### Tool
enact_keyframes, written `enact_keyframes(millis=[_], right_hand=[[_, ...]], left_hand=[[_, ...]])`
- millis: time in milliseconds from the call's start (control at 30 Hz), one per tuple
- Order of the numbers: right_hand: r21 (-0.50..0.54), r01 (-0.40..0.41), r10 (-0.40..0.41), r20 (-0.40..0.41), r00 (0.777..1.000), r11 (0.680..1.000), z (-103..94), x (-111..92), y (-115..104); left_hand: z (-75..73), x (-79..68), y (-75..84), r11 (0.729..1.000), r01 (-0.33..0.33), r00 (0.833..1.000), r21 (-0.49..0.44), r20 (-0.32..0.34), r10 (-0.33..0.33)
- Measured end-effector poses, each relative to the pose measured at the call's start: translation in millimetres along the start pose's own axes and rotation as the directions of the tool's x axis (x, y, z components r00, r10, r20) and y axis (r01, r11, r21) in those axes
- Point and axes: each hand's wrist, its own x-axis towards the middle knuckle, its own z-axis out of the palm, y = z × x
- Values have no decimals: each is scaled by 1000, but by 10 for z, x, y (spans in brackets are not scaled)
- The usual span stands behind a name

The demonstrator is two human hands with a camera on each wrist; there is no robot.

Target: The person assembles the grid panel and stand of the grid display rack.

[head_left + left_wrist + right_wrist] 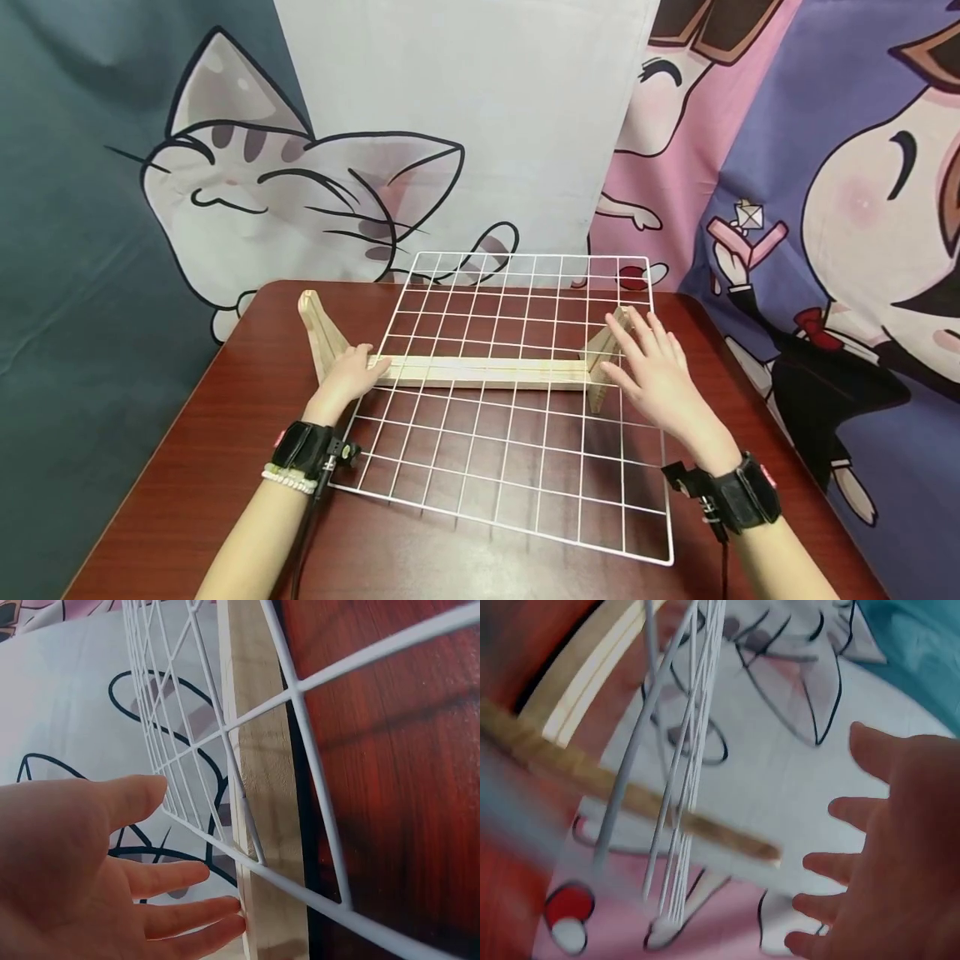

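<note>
A white wire grid panel [491, 433] lies across a pale wooden crossbar [480, 375]. Upright wooden end pieces stand at the bar's two ends, one on the left [318, 325] and one on the right [597, 367]. My left hand [348, 379] is beside the left end piece and the grid's left edge. In the left wrist view its fingers are loosely extended, and the lower fingertips [234, 924] are at the wood; whether they press it I cannot tell. Over the right end piece, my right hand [656, 371] has its fingers spread and holds nothing.
Everything stands on a dark red-brown table [217, 425]. Behind it hangs a cloth backdrop [480, 100] with cartoon animals. Wrist cameras with cables are strapped to both wrists. The grid's near right corner [670, 561] extends toward the front of the table.
</note>
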Motion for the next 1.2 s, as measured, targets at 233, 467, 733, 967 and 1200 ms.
enact_keyframes(millis=[233, 467, 733, 967, 1200], right_hand=[[112, -119, 115, 46, 992, 986, -110, -140, 267], [184, -230, 213, 109, 971, 956, -38, -361, 519], [237, -299, 242, 241, 940, 924, 95, -550, 642], [610, -247, 154, 201, 967, 753, 311, -644, 608], [928, -231, 215, 172, 961, 291, 467, -626, 404]], left_hand=[[-28, -51, -40, 999, 27, 999, -38, -27, -28], [-25, -102, -81, 999, 3, 999, -49, -43, -5], [68, -159, -101, 998, 0, 1000, -69, 1, 0], [131, -177, -110, 994, 12, 999, -110, 33, -8], [158, -186, -104, 987, 62, 996, -148, 70, -52]])
